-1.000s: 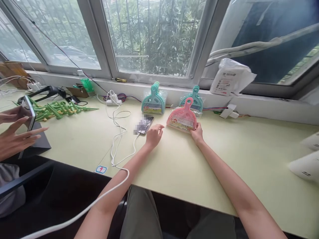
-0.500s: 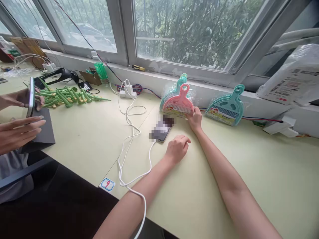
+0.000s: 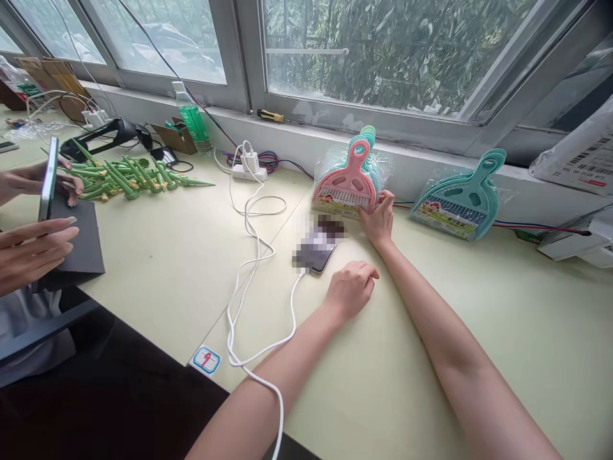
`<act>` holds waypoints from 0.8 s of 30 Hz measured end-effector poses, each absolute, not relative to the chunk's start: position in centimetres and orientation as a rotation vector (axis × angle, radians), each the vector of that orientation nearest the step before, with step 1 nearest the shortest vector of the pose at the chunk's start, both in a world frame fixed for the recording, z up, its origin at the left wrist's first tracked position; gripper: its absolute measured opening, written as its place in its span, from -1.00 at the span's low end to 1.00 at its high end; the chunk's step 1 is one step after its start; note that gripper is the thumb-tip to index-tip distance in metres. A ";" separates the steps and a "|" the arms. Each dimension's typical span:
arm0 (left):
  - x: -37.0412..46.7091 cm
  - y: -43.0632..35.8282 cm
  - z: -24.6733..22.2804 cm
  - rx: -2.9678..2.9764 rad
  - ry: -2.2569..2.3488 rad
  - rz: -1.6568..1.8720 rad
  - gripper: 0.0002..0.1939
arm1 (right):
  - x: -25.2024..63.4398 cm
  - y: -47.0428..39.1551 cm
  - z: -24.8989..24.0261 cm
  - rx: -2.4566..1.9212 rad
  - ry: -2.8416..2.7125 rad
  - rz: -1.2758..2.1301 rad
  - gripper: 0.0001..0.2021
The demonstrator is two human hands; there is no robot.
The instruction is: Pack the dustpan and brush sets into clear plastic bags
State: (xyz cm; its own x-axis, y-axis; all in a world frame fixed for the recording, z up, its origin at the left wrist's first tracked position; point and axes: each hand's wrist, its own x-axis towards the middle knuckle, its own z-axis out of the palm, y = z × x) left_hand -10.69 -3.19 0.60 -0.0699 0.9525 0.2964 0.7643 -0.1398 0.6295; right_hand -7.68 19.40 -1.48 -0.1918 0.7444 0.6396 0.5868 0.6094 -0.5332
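A pale table (image 3: 158, 281) carries a phone (image 3: 317, 253), white cable (image 3: 281, 412), power strip (image 3: 249, 174), green pieces (image 3: 122, 181) and 2 dustpan stacks (image 3: 472, 195).

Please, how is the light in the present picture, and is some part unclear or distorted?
Head view: daylight enters through the grey-framed glass window, its left panes washed out; head view: shadows on the flat, pale green table look soft; head view: mosaic blocks cover much of the dark, rectangular phone; head view: edges look stretched, probably by a wide lens.
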 end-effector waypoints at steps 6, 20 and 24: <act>-10.7 -3.1 0.6 1.914 1.858 0.994 -0.77 | -8.3 19.1 -1.4 -1.123 -1.935 0.221 -0.53; -10.8 -3.0 0.5 1.888 1.864 1.000 -0.77 | -7.6 18.0 -1.1 -1.061 -1.828 0.191 -0.53; -10.9 -3.0 0.8 1.873 1.857 1.000 -0.77 | -7.5 18.4 -0.8 -1.072 -1.730 0.206 -0.58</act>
